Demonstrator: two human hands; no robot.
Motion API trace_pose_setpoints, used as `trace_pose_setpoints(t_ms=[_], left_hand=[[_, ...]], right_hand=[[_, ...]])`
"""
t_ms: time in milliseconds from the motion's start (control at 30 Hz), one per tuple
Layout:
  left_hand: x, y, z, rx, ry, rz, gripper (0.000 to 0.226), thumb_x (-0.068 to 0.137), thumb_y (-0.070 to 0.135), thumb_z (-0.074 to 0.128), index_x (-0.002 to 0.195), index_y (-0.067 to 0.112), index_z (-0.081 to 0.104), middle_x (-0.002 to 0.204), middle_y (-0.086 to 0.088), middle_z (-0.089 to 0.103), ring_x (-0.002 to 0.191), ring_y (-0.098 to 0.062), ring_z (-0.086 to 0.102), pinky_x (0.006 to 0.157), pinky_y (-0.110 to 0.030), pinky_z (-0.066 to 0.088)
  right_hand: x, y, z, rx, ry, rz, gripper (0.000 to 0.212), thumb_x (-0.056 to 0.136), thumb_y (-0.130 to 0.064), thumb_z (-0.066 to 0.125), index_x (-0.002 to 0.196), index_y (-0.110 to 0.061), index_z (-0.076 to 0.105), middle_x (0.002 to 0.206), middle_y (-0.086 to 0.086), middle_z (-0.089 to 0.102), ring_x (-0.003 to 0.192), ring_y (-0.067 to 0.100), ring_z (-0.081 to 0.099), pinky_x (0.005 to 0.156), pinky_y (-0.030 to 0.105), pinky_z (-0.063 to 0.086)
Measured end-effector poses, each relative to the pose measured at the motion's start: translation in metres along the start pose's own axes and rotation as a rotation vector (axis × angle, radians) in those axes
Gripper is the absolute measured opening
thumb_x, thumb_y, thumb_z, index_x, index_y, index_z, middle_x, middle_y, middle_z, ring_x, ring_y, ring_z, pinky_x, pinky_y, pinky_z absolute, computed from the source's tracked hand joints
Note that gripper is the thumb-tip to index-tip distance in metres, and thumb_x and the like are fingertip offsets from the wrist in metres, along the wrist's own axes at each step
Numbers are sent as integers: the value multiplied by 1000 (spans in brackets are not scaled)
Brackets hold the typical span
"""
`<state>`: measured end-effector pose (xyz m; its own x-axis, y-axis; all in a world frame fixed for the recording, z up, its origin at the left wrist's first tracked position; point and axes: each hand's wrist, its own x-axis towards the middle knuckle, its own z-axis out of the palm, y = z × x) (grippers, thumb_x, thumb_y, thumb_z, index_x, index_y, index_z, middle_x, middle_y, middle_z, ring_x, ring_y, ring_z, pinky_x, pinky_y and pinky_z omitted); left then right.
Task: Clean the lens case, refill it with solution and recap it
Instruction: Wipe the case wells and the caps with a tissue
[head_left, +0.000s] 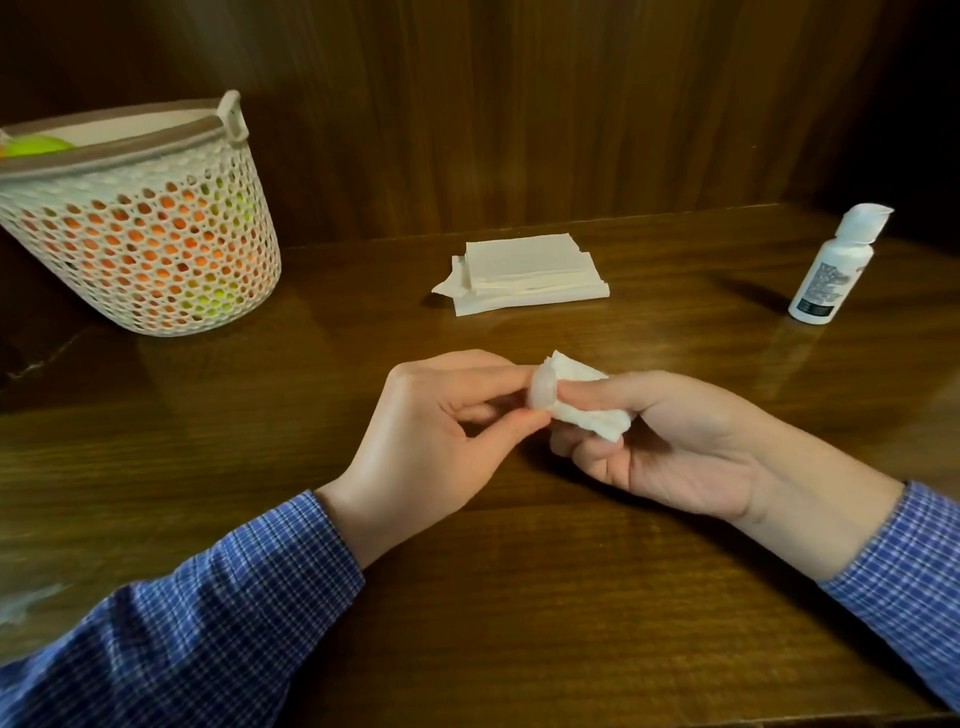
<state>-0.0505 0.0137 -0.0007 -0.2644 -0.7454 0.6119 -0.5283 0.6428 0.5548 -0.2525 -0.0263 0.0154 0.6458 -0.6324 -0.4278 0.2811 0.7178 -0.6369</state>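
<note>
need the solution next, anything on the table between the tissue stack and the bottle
Nothing: in the head view, the wooden table is bare between the stack of tissues and the white solution bottle.

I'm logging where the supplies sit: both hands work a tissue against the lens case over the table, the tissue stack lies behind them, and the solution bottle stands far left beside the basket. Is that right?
Not quite. In the head view the solution bottle stands far right, across the table from the basket on the left. The rest holds: left hand and right hand work the tissue on the lens case, with the tissue stack behind.

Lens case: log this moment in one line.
left hand pinches lens case | right hand wipes with tissue | solution bottle untouched
</note>
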Motion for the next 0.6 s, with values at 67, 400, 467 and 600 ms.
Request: trace_pose_setpoints(t_ms=[67, 400, 467, 600], left_hand=[[2, 0, -1, 85, 14, 95, 27, 91, 8, 76, 118, 6, 76, 112, -3, 77, 102, -11, 73, 80, -26, 63], [-2, 0, -2, -35, 51, 7, 26, 90, 14, 76, 116, 11, 77, 110, 1, 78, 101, -10, 75, 83, -21, 61], [0, 1, -3, -397, 2, -300, 23, 87, 25, 76, 109, 17, 80, 103, -1, 80, 96, -15, 77, 81, -25, 62], [6, -1, -6, -1043, -158, -741, 29, 84, 32, 73, 104, 12, 82, 91, -5, 76, 82, -12, 72, 73, -22, 59]], right_hand=[[0, -1, -1, 90, -44, 34, 56, 87, 4, 72, 138, -9, 54, 91, 16, 61, 62, 13, 56, 42, 18, 50], [-7, -9, 2, 99, -52, 5, 58, 79, 0, 76, 132, -9, 56, 89, 14, 60, 60, 12, 53, 44, 19, 49], [-12, -15, 4, -53, 73, -164, 60, 73, -4, 83, 128, -7, 61, 97, 14, 63, 59, 12, 60, 45, 21, 49], [-22, -17, 4, -557, 175, -557, 29, 73, -28, 78, 100, -19, 82, 88, -7, 74, 71, 7, 72, 57, 18, 53]])
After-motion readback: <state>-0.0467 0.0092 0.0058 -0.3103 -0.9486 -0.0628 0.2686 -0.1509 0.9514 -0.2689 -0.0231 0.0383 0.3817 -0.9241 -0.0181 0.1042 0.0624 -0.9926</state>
